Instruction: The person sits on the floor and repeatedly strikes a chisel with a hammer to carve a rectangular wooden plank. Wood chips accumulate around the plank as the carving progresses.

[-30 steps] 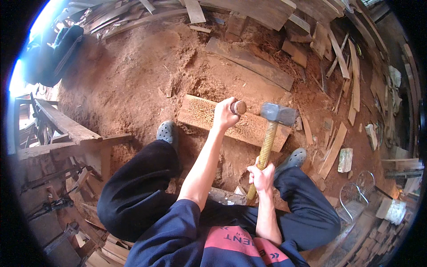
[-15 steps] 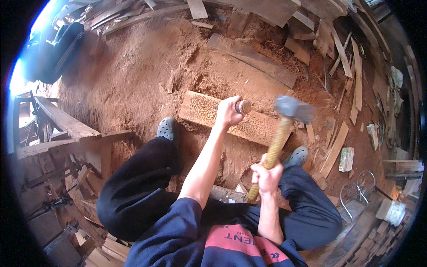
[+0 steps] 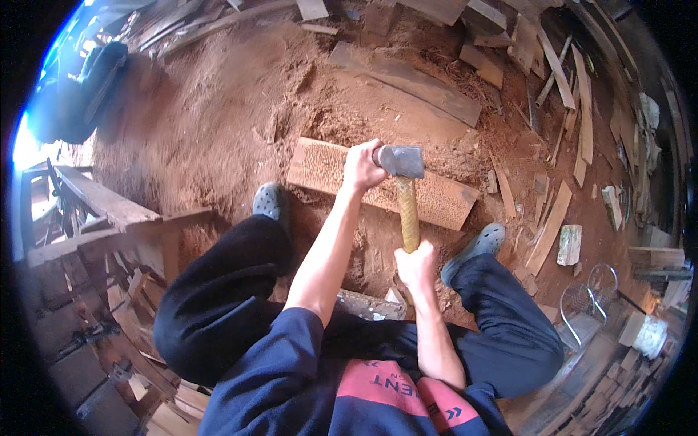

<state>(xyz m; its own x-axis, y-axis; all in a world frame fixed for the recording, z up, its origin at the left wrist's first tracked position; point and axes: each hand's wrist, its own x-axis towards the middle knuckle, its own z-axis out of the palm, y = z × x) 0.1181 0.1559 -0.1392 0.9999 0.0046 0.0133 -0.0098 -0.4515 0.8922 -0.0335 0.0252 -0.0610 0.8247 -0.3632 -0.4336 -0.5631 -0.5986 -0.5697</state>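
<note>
My left hand (image 3: 361, 168) is wrapped round a short punch-like tool held over a pitted wooden board (image 3: 451, 203) on the dirt. The hammer's grey steel head (image 3: 401, 162) rests at or just over the top of that tool, mostly hiding it; I cannot tell whether they touch. My right hand (image 3: 416, 265) grips the hammer's long yellow handle (image 3: 407, 218). Both forearms reach forward between my spread legs, and my feet, in grey clogs (image 3: 472, 254), flank the near side of the board.
Loose planks (image 3: 582, 116) and scraps lie along the back and right. A flat board (image 3: 407, 83) lies beyond the pitted one. A wooden frame (image 3: 109, 196) stands left, a dark bundle (image 3: 94, 87) upper left, and a wire object (image 3: 582, 305) with a white cylinder (image 3: 649, 334) lower right.
The hammer head has swung left from beside my left hand onto or just over the held tool. My right hand has shifted slightly with it. The view has shifted a little.
</note>
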